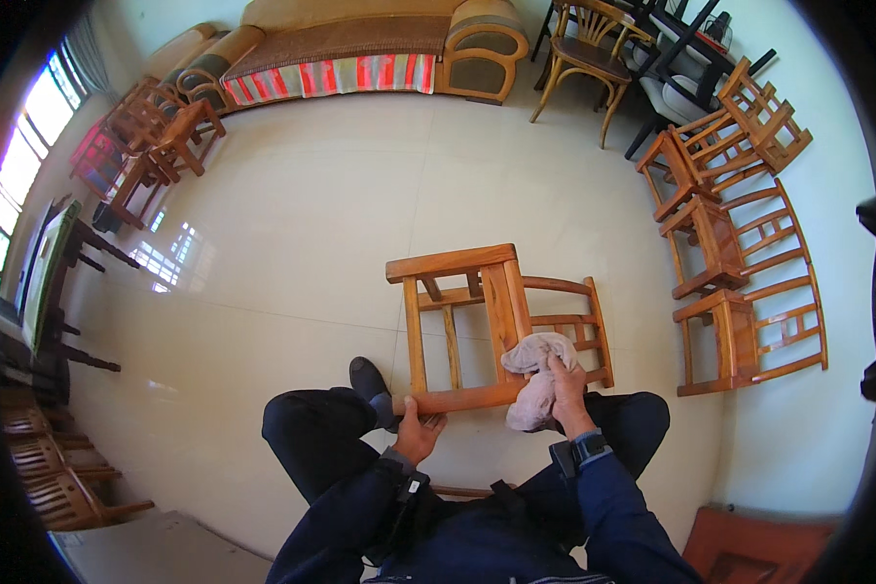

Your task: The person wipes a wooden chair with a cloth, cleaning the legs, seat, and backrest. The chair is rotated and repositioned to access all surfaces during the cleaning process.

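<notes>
A small wooden chair [507, 314] lies tipped over between my knees, its slatted backrest [566, 321] pointing right and its legs to the left. With my left hand [418, 432] I grip the end of the near leg [445, 401], thumb on top. My right hand [569, 394] is closed on a crumpled pale pink cloth [539, 354]. The cloth rests against the near corner of the seat, where the near leg meets it, and part of it hangs below my fingers.
Several similar wooden chairs [712, 241] line the right wall. Behind them are stacked black chairs [682, 80] and a bentwood chair [591, 55]. A sofa [343, 44] stands at the back. More wooden chairs [182, 139] and a dark-legged table [55, 270] are at the left, on a tiled floor [299, 204].
</notes>
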The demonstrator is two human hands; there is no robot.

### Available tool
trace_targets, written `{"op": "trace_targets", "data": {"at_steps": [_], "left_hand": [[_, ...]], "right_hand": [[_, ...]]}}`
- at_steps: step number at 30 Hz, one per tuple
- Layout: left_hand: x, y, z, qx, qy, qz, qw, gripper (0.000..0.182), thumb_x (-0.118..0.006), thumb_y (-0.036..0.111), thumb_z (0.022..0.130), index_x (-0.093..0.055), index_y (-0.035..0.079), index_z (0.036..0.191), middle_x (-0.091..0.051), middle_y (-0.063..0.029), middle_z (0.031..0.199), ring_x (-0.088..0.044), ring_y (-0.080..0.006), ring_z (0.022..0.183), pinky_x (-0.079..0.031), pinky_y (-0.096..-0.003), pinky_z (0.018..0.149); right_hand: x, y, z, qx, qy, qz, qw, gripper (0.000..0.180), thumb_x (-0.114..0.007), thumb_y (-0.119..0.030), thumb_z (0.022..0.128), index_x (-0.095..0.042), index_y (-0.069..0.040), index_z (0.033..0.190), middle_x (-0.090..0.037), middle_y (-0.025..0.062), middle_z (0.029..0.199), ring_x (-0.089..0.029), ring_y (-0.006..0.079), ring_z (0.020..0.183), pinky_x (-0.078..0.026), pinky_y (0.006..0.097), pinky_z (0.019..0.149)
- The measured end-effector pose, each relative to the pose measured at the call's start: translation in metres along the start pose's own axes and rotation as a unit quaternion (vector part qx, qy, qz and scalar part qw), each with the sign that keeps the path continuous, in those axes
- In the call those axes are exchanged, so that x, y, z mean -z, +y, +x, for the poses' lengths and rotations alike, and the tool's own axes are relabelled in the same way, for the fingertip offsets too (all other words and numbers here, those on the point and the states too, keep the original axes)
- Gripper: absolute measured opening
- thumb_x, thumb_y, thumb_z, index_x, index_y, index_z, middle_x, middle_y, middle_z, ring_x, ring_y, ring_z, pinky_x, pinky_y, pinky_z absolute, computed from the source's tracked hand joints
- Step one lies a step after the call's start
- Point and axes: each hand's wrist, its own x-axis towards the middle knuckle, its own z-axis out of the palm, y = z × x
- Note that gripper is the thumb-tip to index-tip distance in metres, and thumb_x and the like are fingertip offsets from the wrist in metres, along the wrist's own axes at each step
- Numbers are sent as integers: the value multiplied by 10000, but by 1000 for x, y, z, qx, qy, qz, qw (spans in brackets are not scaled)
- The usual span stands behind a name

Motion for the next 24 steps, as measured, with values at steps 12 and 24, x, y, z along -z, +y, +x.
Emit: {"op": "trace_targets", "data": {"at_steps": [12, 24], "left_hand": [[-5, 10, 7, 81, 22, 111, 990, 625, -538, 617, 1076, -516, 118, 1451, -613, -115, 1349, -556, -351, 1338, -428, -571, 1162], [-32, 72, -55, -266, 143, 240, 923, 562, -594, 261, 1088, -430, -33, 1538, -634, -184, 1326, -654, -227, 1151, -561, -356, 954]], "right_hand": [[-57, 46, -67, 337, -113, -664, 658, 366, -683, -44, 837, -671, -51, 1202, -654, 233, 1130, -622, 451, 1083, -516, 560, 878], [-150, 104, -67, -100, -432, -286, 850, 464, -783, -262, 955, -659, -21, 1332, -731, 120, 1158, -678, 222, 1101, -531, 352, 1019]]}}
